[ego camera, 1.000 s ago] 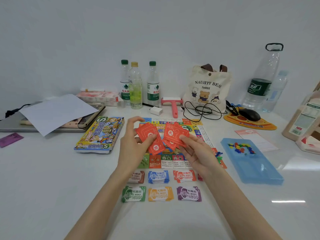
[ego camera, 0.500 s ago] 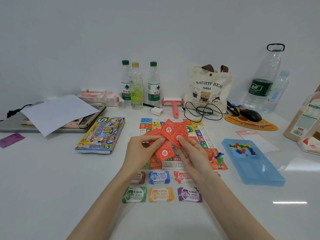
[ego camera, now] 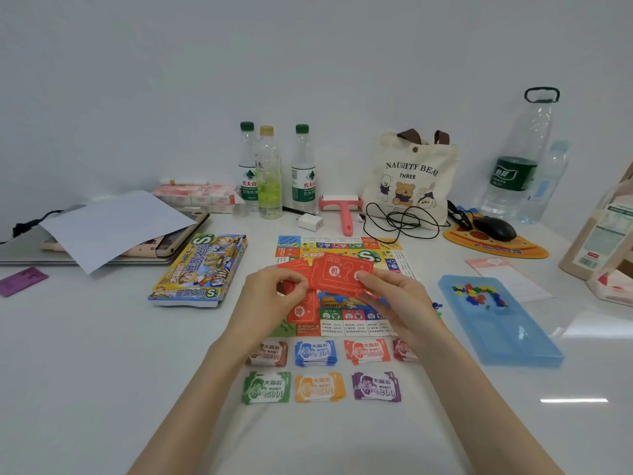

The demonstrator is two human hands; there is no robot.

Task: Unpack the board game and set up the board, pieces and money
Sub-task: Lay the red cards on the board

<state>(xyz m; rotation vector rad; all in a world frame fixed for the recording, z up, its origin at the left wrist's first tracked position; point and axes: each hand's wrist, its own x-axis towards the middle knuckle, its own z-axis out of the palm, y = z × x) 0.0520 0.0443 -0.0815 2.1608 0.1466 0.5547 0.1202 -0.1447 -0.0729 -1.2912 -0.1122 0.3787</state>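
"What takes up the most room?"

"The white table [ego camera: 102, 371]. On it the game board [ego camera: 356, 246] lies open and flat. Both hands cover its middle, so only the far edge and a near strip show."

"And beside the board?"

"To its right is a blue plastic case [ego camera: 513, 344], with small coloured pieces [ego camera: 476, 293] at its far end, too tiny to make out. To the board's left lies the game box [ego camera: 202, 269]."

"The hands?"

"They're above the board. The left hand [ego camera: 270, 303] pinches a fan of red cards [ego camera: 342, 275] between thumb and curled fingers. The right hand [ego camera: 397, 296] grips the same fan from the other side, thumb on top. I can't tell how many cards there are."

"Money?"

"The money piles [ego camera: 318, 387] lie in two rows just this side of the board. The right wrist hides most of the last pile in the row closer to the board."
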